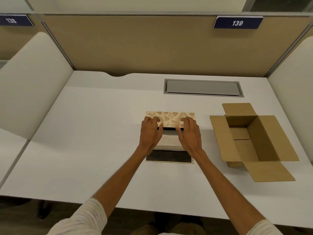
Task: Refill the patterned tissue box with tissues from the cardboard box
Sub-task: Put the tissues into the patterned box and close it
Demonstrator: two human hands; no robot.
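The patterned tissue box, beige with a gold leaf print, lies in the middle of the white desk. A white stack of tissues sticks out of its near side, over a dark flap lying flat on the desk. My left hand and my right hand rest on the box's near edge and on the tissues, fingers spread and pressing. The brown cardboard box stands open to the right, its inside showing nothing.
A grey cable hatch is set into the desk behind the boxes. Beige partition walls close in the back and both sides. Number plates 138 and 139 hang on the back partition.
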